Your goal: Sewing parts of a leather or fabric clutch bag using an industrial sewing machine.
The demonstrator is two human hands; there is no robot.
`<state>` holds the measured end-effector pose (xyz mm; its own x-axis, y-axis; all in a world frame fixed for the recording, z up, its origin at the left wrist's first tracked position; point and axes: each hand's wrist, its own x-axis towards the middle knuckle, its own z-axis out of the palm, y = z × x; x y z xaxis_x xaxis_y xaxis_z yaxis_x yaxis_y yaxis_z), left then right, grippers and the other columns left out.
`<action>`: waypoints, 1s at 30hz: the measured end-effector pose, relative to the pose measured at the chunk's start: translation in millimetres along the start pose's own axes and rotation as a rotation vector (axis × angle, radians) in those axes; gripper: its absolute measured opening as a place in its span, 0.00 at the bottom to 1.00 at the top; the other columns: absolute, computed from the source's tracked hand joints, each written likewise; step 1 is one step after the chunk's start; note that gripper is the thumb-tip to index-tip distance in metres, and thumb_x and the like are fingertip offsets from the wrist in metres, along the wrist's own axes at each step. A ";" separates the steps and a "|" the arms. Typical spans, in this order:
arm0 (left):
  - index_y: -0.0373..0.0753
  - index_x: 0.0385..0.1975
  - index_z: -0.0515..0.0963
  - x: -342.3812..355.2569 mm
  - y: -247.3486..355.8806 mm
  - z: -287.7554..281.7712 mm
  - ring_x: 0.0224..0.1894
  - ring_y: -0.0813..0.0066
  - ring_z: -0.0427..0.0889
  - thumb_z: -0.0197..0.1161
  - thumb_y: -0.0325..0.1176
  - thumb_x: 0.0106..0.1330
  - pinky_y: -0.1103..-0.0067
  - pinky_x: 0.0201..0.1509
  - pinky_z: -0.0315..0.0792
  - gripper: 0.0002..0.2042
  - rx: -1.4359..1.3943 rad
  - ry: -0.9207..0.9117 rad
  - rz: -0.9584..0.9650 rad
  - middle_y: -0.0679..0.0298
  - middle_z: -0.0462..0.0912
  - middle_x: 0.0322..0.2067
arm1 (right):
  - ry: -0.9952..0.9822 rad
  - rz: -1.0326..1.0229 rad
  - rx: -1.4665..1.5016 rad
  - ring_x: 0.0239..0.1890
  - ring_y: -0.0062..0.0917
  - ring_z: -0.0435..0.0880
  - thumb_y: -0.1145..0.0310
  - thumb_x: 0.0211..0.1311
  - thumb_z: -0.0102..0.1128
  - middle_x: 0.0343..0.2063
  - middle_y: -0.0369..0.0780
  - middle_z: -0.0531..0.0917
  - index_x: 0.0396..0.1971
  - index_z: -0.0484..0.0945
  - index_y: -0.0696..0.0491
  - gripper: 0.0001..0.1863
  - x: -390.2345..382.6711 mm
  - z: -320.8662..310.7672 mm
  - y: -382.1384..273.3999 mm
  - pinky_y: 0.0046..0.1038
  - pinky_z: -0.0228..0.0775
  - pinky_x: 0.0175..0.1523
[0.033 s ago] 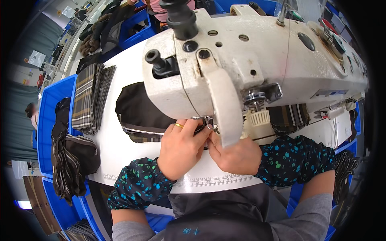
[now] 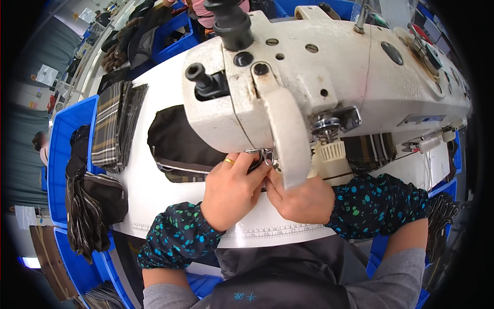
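Note:
A dark brown fabric piece (image 2: 180, 135) lies on the white sewing table, a pale-toothed zipper along its near edge and a plaid strip below that. It runs under the head of a white sewing machine (image 2: 329, 67). My left hand (image 2: 231, 190), a gold ring on one finger, presses the fabric's zipper end beside the presser foot (image 2: 266, 155), fingers closed. Just right of it my right hand (image 2: 303, 200) pinches at the same spot, its fingertips nearly meeting the left's. The machine's white lever partly hides that place, and the needle tip cannot be made out.
Left on the table stands a stack of plaid fabric pieces (image 2: 116, 126). Beyond it a blue bin (image 2: 59, 154) has dark zippered pieces (image 2: 90, 206) hanging over its side. Another plaid bundle (image 2: 369, 152) lies behind the machine's right side. A printed ruler (image 2: 267, 233) follows the table's front edge.

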<state>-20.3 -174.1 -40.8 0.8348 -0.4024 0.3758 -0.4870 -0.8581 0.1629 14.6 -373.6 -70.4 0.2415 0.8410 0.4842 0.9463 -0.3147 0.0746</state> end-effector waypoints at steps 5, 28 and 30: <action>0.46 0.47 0.86 2.9 5.8 -1.8 0.43 0.57 0.84 0.71 0.27 0.51 0.68 0.36 0.81 0.20 -0.011 -0.077 -0.112 0.62 0.83 0.44 | 0.044 0.016 -0.032 0.22 0.23 0.82 0.67 0.47 0.61 0.36 0.51 0.87 0.34 0.84 0.61 0.16 0.6 4.4 3.3 0.25 0.68 0.23; 0.41 0.33 0.84 15.3 -7.8 -10.8 0.28 0.50 0.82 0.66 0.31 0.58 0.60 0.33 0.78 0.06 -0.153 -0.184 -0.159 0.54 0.81 0.24 | 0.057 0.085 -0.057 0.20 0.23 0.78 0.68 0.46 0.63 0.17 0.32 0.76 0.39 0.85 0.57 0.17 -2.0 16.8 9.9 0.27 0.70 0.25; 0.41 0.33 0.84 15.7 -8.2 -12.3 0.28 0.51 0.82 0.65 0.30 0.58 0.60 0.33 0.78 0.06 -0.157 -0.174 -0.152 0.54 0.81 0.24 | 0.061 0.093 -0.022 0.21 0.24 0.79 0.68 0.48 0.63 0.21 0.34 0.79 0.40 0.84 0.57 0.17 0.7 10.7 9.4 0.26 0.71 0.25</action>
<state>-6.3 -169.4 -25.0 0.9261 -0.3333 0.1766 -0.3756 -0.8583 0.3497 26.0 -371.2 -78.7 0.3139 0.7796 0.5419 0.9152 -0.4004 0.0459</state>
